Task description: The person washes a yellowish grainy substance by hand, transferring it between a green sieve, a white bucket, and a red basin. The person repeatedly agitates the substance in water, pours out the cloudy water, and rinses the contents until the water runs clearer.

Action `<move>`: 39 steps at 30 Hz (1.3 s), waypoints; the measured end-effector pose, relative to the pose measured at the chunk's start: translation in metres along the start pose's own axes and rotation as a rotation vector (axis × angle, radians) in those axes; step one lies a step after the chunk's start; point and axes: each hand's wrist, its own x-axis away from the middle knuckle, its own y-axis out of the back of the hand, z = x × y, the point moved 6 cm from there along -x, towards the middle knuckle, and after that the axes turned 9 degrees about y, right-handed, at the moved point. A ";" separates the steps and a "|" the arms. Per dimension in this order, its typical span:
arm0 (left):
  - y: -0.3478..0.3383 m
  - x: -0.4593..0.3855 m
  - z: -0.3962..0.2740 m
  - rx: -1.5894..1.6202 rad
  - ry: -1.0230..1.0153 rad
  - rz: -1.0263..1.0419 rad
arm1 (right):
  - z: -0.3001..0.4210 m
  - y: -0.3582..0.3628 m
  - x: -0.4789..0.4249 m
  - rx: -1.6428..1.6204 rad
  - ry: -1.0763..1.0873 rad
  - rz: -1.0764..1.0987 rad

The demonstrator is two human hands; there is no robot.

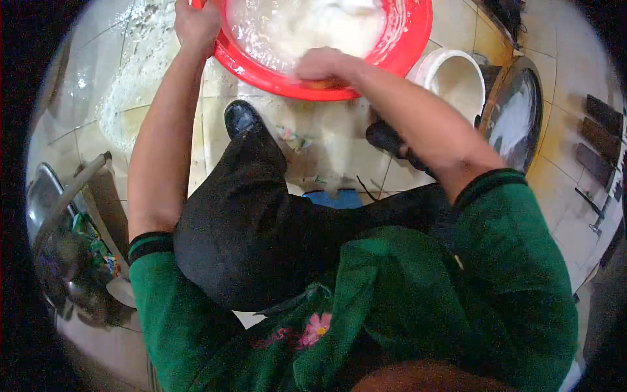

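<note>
A large red plastic basin (416,29) stands on the tiled floor at the top of the view, holding cloudy, sudsy water. Some whitish material lies in the water; what it is, I cannot tell. My left hand (198,24) grips the basin's left rim. Over the near rim is my right hand (321,66), blurred and with its fingers curled. A brownish thing shows under it, too unclear to name, and whether the hand holds it is hidden.
Right of the basin stands a white bucket (480,83), beside a round metal-like vessel (519,117) with whitish contents. Foamy water (115,122) spreads over the tiles at left. A blue plastic thing (333,198) shows between the legs. Metal basin-like ware (44,196) stands at far left.
</note>
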 end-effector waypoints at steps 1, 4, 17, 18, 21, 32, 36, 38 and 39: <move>-0.004 0.000 -0.003 0.063 0.013 0.077 | 0.011 0.003 -0.006 -0.119 0.004 -0.061; -0.017 0.005 -0.020 -0.062 0.244 0.035 | -0.044 -0.012 0.006 0.155 0.019 0.169; -0.024 0.012 -0.053 -0.355 0.143 -0.092 | -0.031 -0.005 0.041 0.085 -0.069 0.154; -0.013 0.002 -0.046 -0.406 0.123 -0.118 | -0.050 -0.004 0.043 0.150 -0.061 0.204; -0.016 -0.003 -0.040 -0.459 0.116 -0.105 | -0.109 0.026 0.079 0.479 -0.022 -0.052; -0.019 0.004 -0.050 -0.467 0.095 -0.091 | -0.071 0.014 0.076 0.254 -0.072 0.066; -0.023 0.010 -0.054 -0.336 0.156 -0.081 | -0.076 0.010 0.091 0.364 -0.033 -0.044; -0.026 0.010 -0.057 -0.240 0.160 -0.087 | -0.025 -0.003 0.075 0.215 0.020 -0.031; -0.025 0.017 -0.057 -0.233 0.148 -0.090 | -0.007 -0.007 0.064 0.105 0.000 -0.038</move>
